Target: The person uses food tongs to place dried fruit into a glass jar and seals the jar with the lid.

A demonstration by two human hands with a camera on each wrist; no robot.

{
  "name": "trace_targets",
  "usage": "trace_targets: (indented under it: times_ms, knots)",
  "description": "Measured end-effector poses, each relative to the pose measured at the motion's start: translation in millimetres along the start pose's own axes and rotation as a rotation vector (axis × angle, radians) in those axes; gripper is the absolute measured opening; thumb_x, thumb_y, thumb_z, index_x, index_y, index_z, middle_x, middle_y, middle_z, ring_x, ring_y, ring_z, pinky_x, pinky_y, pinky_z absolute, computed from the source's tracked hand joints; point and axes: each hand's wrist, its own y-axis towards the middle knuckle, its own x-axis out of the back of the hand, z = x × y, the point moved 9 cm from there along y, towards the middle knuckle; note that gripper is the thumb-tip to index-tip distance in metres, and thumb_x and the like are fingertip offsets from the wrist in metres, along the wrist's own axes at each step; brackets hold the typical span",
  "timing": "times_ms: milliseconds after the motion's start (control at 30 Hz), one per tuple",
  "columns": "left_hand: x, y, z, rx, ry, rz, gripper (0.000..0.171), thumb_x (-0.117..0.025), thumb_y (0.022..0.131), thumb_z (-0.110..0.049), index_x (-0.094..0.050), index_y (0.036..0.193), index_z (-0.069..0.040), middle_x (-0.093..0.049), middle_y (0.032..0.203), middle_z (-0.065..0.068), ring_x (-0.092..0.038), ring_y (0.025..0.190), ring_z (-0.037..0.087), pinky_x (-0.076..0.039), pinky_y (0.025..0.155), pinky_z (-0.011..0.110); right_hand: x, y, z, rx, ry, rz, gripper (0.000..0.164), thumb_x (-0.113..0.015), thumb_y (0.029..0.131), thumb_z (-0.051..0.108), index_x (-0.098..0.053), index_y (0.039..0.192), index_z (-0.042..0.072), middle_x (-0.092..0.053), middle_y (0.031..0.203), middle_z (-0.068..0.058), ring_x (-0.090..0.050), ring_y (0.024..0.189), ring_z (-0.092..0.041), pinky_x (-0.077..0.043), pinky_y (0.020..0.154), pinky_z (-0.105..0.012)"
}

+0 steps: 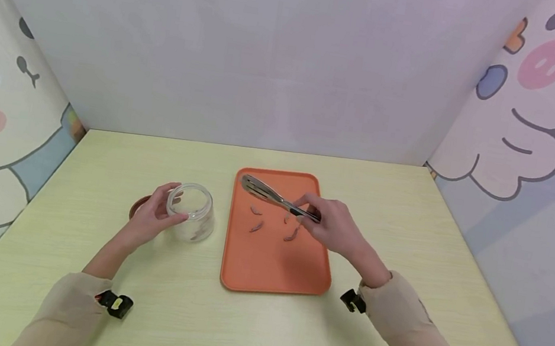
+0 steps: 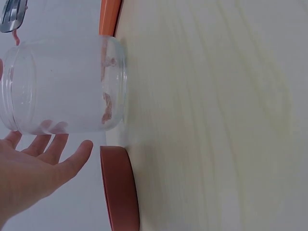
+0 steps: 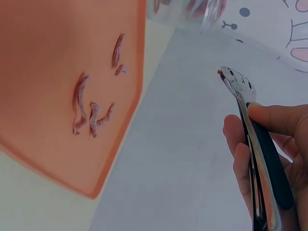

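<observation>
My left hand [image 1: 148, 218] grips a clear glass jar [image 1: 201, 226] near its rim, thumb on the near side and fingers across the far side. Inside, low in the jar, lie a few reddish strips [image 2: 107, 109]. With my right hand [image 1: 336, 226] I hold metal tongs [image 1: 266, 192] with dark handle grips. Their slotted head is over the orange tray's far left part, and a reddish strip [image 2: 16, 37] hangs at the tips in the left wrist view. Several thin reddish-brown strips [image 3: 81, 103] lie scattered on the orange tray [image 1: 273, 271].
A round brown lid [image 2: 119, 187] lies on the table beside the jar, partly hidden behind my left hand in the head view. The pale wood table [image 1: 181, 314] meets a plain back wall [image 1: 272, 64] and cartoon-printed side panels [image 1: 537, 128].
</observation>
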Motion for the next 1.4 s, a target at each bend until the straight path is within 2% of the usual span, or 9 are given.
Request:
trace_targets:
  times_ms: [133,200,433,633,733,900,1133,1400]
  knots:
    - [-0.5,-0.5,-1.0,0.003,-0.014,0.006,0.07,-0.064,0.082,-0.02,-0.02,0.136,-0.011,-0.03,0.134,0.023,-0.033,0.119,0.037,-0.039,0.08,0.012,-2.0,7.1,9.7,0.031,0.024,-0.006,0.017,-0.062,0.08,0.002,-0.059,0.093,0.011,-0.042,0.052,0.008,-0.033,0.042,-0.006,-0.029,0.042,-0.024]
    - [-1.1,-0.3,-1.4,0.005,-0.013,0.009,0.071,-0.064,0.082,-0.02,-0.019,0.137,-0.011,-0.029,0.135,0.023,-0.032,0.12,0.037,-0.04,0.082,0.015,-3.9,10.0,13.7,0.038,0.035,-0.003,0.016,-0.062,0.08,0.003,-0.059,0.093,0.011,-0.043,0.053,0.009,-0.034,0.042,-0.006,-0.029,0.041,-0.023]
    - [-0.2,1.2,1.4,0.006,0.002,0.003,0.07,-0.063,0.082,-0.021,-0.019,0.136,-0.01,-0.029,0.134,0.023,-0.033,0.119,0.037,-0.04,0.083,0.018,-15.3,19.3,26.3,0.07,0.027,0.016,0.016,-0.061,0.081,0.003,-0.06,0.095,0.01,-0.044,0.054,0.009,-0.034,0.042,-0.005,-0.029,0.041,-0.022]
    - [0.7,1.4,3.9,0.016,0.015,0.001,0.071,-0.063,0.082,-0.023,-0.019,0.136,-0.011,-0.029,0.134,0.023,-0.033,0.119,0.037,-0.041,0.086,0.025,-29.4,25.8,33.9,0.065,0.083,0.065,0.016,-0.059,0.082,0.002,-0.059,0.096,0.01,-0.044,0.052,0.008,-0.036,0.039,-0.003,-0.031,0.039,-0.021]
    - [0.3,1.4,4.0,0.012,0.013,0.003,0.071,-0.063,0.082,-0.022,-0.019,0.136,-0.011,-0.029,0.134,0.023,-0.033,0.119,0.037,-0.041,0.087,0.027,-34.5,29.9,37.6,0.068,0.061,0.068,0.015,-0.059,0.082,0.003,-0.059,0.095,0.012,-0.044,0.053,0.009,-0.034,0.04,-0.004,-0.027,0.039,-0.02]
    - [0.7,1.4,4.3,0.006,-0.008,0.006,0.07,-0.064,0.082,-0.02,-0.02,0.135,-0.011,-0.029,0.135,0.023,-0.032,0.12,0.037,-0.041,0.086,0.024,-41.5,37.3,43.7,0.072,0.002,0.073,0.015,-0.059,0.082,0.006,-0.059,0.095,0.013,-0.046,0.055,0.01,-0.034,0.04,-0.004,-0.024,0.038,-0.019]
    - [0.3,2.0,3.6,-0.005,-0.03,0.01,0.069,-0.065,0.081,-0.02,-0.021,0.134,-0.01,-0.028,0.135,0.023,-0.03,0.121,0.038,-0.04,0.082,0.015,-54.5,43.2,44.6,0.009,0.031,0.135,0.015,-0.058,0.084,0.009,-0.057,0.097,0.015,-0.053,0.06,0.014,-0.049,0.05,0.007,-0.033,0.039,-0.021]
    - [-0.8,1.9,2.3,-0.016,-0.05,0.014,0.067,-0.064,0.082,-0.017,-0.021,0.134,-0.01,-0.028,0.135,0.022,-0.03,0.121,0.038,-0.04,0.079,0.012,-63.1,43.1,43.5,-0.005,0.077,0.164,0.017,-0.055,0.084,0.005,-0.056,0.097,0.016,-0.056,0.065,0.016,-0.051,0.051,0.003,-0.036,0.042,-0.021]
